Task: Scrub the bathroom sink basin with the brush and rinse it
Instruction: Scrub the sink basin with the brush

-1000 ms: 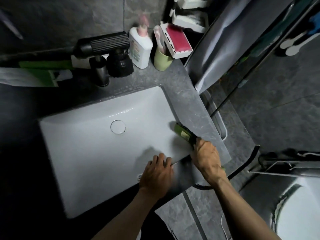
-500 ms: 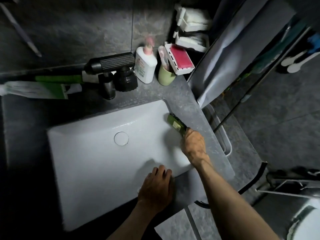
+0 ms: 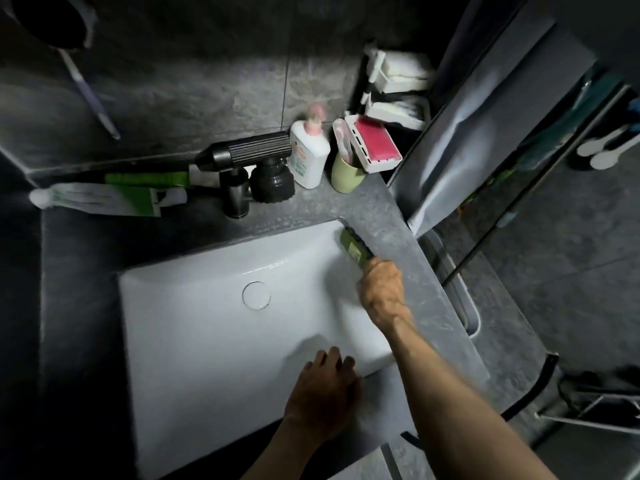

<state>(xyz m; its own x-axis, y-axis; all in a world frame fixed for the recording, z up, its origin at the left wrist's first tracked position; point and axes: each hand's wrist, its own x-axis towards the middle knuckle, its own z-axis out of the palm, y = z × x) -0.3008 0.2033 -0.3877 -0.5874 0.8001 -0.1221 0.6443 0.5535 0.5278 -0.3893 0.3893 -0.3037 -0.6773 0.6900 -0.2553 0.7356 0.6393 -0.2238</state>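
Note:
The white rectangular sink basin (image 3: pixel 207 323) is set into a grey stone counter, with a round drain cover (image 3: pixel 256 295) near its back. My right hand (image 3: pixel 382 292) grips the handle of a green scrub brush (image 3: pixel 355 246). Its dark bristles press against the basin's right wall, close to the far right corner. My left hand (image 3: pixel 323 393) rests on the basin's front rim, fingers curled over the edge.
A black faucet (image 3: pixel 249 161) stands behind the basin. Beside it are a white pump bottle (image 3: pixel 308 155), a green cup (image 3: pixel 344 174) and a white tray with a red bar (image 3: pixel 375 143). A toothpaste tube (image 3: pixel 104 199) lies at the left. The counter (image 3: pixel 398 244) ends at the right.
My right hand has slid the brush along the basin's right wall, from near the front towards the far right corner. My left hand has stayed on the front rim.

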